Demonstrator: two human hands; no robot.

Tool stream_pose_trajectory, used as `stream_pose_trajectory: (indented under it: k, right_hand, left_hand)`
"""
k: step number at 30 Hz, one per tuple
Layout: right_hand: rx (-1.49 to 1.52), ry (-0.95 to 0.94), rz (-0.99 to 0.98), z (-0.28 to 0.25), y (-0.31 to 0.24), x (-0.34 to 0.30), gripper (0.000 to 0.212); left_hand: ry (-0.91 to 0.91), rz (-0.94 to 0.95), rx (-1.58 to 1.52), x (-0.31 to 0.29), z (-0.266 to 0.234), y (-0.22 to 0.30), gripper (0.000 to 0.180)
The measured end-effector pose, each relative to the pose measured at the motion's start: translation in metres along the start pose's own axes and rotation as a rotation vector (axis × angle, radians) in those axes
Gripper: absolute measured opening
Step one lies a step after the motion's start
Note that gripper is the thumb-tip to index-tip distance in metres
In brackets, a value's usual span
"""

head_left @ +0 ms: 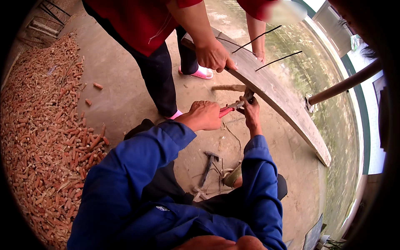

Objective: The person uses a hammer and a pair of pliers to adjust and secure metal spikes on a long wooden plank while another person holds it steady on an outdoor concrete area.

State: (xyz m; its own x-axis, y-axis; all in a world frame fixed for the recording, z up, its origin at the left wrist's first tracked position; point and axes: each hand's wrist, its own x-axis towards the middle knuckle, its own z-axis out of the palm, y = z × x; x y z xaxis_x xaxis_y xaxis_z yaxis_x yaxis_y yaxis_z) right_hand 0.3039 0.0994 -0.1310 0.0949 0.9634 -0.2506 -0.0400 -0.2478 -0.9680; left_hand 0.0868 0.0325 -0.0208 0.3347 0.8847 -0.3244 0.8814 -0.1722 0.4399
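My left hand (205,116) is closed round the red handles of a pair of pliers (227,111). The pliers' metal jaws point right, toward the underside of a long wooden plank (273,89). At those jaws my right hand (251,111) has its fingers bent together beside the plank's lower edge; what they pinch is too small to tell. A short wooden piece (229,88) sticks out from below the plank. Two dark wires (279,61) stand up from its top face. Another person's hand (214,56) grips the plank's near edge, and that person's other hand (259,50) is at its far side.
On the ground between my legs lie a hammer (207,168) and some thin wire. A big heap of corncobs (46,154) covers the left side. The other person's legs (156,79) stand ahead. A brown pole (346,85) slants in at the right.
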Motion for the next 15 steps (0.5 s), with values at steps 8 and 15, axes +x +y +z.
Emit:
stream_pose_trajectory:
  k: [8, 15]
  right_hand:
    - [-0.17, 0.236, -0.145, 0.021, 0.014, 0.001, 0.041]
    - [-0.113, 0.365, -0.235, 0.024, 0.014, -0.011, 0.034]
  left_hand:
    - [0.031, -0.04, -0.052, 0.001, -0.006, -0.004, 0.029]
    - [0.083, -0.049, -0.09, -0.001, -0.011, -0.008, 0.031]
